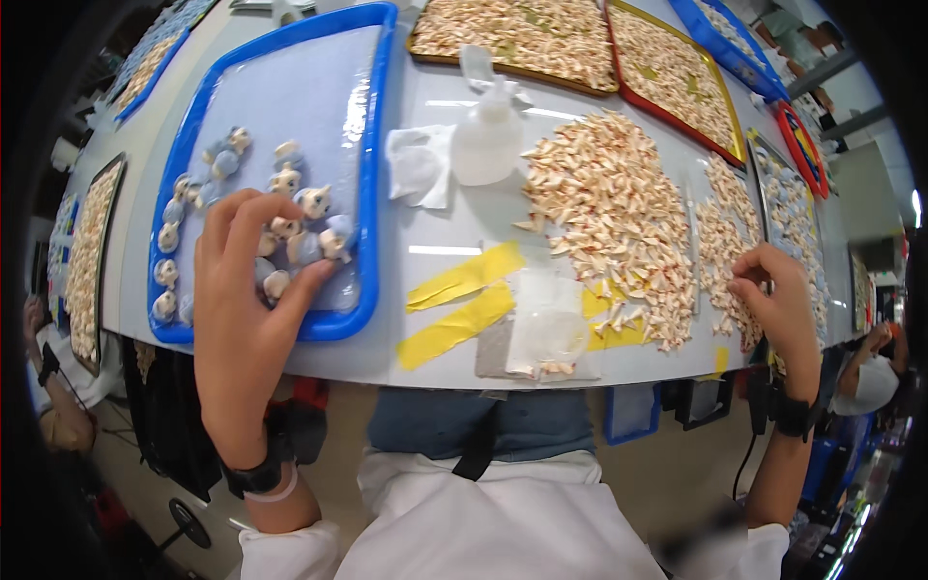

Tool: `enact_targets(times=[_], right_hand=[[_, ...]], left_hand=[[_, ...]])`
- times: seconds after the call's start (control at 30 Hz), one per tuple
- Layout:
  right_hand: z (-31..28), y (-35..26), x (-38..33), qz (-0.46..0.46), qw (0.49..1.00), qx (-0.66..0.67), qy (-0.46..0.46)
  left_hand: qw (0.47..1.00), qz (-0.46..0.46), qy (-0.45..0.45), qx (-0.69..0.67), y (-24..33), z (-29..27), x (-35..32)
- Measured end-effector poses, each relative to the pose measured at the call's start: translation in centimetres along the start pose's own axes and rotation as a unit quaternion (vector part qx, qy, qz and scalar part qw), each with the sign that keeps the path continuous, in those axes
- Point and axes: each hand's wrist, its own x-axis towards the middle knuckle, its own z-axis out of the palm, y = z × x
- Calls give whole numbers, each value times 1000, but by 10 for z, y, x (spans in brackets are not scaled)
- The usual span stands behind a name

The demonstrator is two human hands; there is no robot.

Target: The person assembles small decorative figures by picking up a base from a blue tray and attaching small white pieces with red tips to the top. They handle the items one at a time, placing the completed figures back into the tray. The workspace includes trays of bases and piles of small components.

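My left hand (pixel 242 300) reaches onto a blue-rimmed tray (pixel 372 164) and its fingertips rest among several small blue and cream figurines (pixel 290 242) set in rows there; whether it grips one I cannot tell. My right hand (pixel 778 300) lies at the right edge of the table, fingers curled over the edge of a big heap of small cream and orange pieces (pixel 619 208). Whether it pinches a piece is hidden by the fingers.
A white squeeze bottle (pixel 486 140) and a crumpled white cloth (pixel 418 164) stand between tray and heap. Yellow tape strips (pixel 464 300) and a clear bag (pixel 541 333) lie at the front edge. More trays of pieces (pixel 677 72) line the far side. Other people sit at both sides.
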Motion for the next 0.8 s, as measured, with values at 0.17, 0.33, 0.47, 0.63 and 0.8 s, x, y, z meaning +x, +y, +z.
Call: enact_targets(times=[0.17, 0.33, 0.47, 0.63, 0.8], right_hand=[[-2, 5, 0, 11, 1000, 26, 7], [-2, 7, -1, -5, 997, 39, 61], [-5, 15, -2, -14, 997, 41, 57], [-4, 22, -4, 15, 996, 50, 74], [-6, 18, -6, 17, 991, 85, 100]], left_hand=[[999, -23, 39, -13, -7, -2, -2], [987, -67, 51, -134, -15, -6, -7], [995, 28, 53, -76, -18, -9, -9], [978, 94, 153, -110, -27, -5, -12], [922, 18, 122, -366, -25, -16, -41]])
